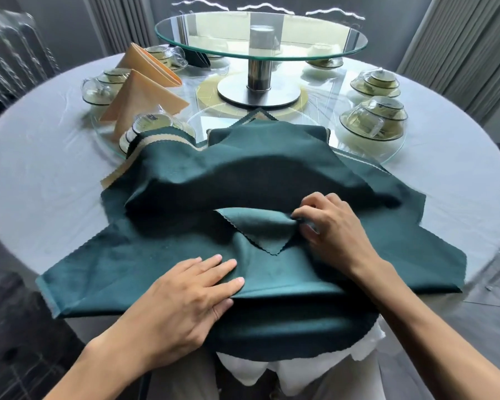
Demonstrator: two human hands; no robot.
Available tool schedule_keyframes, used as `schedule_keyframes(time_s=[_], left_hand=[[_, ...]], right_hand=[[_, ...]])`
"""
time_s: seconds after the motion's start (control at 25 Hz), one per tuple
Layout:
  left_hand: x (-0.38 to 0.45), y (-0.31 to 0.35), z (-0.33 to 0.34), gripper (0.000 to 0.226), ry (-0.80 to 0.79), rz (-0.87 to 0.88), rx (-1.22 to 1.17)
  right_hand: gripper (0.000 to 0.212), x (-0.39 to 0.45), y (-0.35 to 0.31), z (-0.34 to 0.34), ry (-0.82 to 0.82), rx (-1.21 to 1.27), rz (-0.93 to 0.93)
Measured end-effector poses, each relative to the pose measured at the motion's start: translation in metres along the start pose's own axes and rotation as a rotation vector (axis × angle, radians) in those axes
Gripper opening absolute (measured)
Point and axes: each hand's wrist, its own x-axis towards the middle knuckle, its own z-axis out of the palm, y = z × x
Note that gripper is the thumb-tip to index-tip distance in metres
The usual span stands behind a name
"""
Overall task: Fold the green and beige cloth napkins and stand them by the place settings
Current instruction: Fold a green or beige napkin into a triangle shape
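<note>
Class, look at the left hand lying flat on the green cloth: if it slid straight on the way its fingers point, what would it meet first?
Probably the turned-up corner flap of the green cloth, pinched by the right hand; the left hand points toward it.

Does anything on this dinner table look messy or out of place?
Yes: the pile of green napkins lies rumpled and askew, spilling over the near table edge and covering one place setting. The two folded beige napkins stand neatly by comparison.
</note>
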Motion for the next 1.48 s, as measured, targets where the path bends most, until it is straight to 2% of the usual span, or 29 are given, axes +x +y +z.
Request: schedule_keyframes(time_s=[0.08, 0.24, 0.4, 0.56, 0.68, 0.76, 0.84, 1.0, 1.08, 1.16, 1.28, 1.36, 1.48], left_hand=[[-0.007, 0.001, -0.003, 0.047, -0.007, -0.015, 0.027], [-0.001, 0.003, -0.002, 0.062, 0.022, -0.055, 0.091], [0.014, 0.01, -0.001, 0.064, 0.045, -0.052, 0.086], [0.024, 0.013, 0.005, 0.056, 0.067, -0.087, 0.072], [0.032, 0.012, 0.009, 0.052, 0.159, -0.1, 0.101], [0.038, 0.012, 0.01, 0.049, 0.234, -0.113, 0.108], [0.04, 0.014, 0.012, 0.033, 0.303, -0.098, 0.115], [0.036, 0.023, 0.013, 0.016, 0.323, 0.019, 0.133], [0.035, 0.028, 0.011, 0.009, 0.331, 0.02, 0.099], [0.039, 0.022, 0.003, 0.019, 0.379, -0.071, 0.043], [0.051, -0.019, -0.017, 0.022, 0.457, -0.427, -0.002], [0.055, -0.052, -0.027, 0.03, 0.364, -0.66, 0.021], [0.055, -0.074, -0.028, 0.036, 0.211, -0.841, -0.08]], right_hand=[[0.013, 0.002, -0.003, -0.002, 0.082, 0.083, 0.019], [0.022, 0.04, -0.008, -0.027, 0.19, 0.315, 0.158], [0.031, 0.117, -0.008, -0.045, 0.234, 0.286, 0.304], [0.02, 0.171, -0.012, -0.041, 0.082, 0.181, 0.418], [0.017, 0.185, -0.015, -0.032, 0.003, 0.085, 0.467], [0.017, 0.183, -0.012, -0.031, 0.002, 0.1, 0.489], [0.017, 0.176, -0.005, -0.031, 0.028, 0.169, 0.501], [0.016, 0.164, 0.01, -0.031, 0.045, 0.286, 0.482], [0.016, 0.161, 0.013, -0.028, 0.07, 0.295, 0.464], [0.016, 0.158, 0.014, -0.024, 0.093, 0.306, 0.449], [0.017, 0.156, 0.015, -0.021, 0.103, 0.327, 0.425], [0.017, 0.155, 0.016, -0.02, 0.111, 0.344, 0.422], [0.017, 0.154, 0.018, -0.019, 0.121, 0.351, 0.418]])
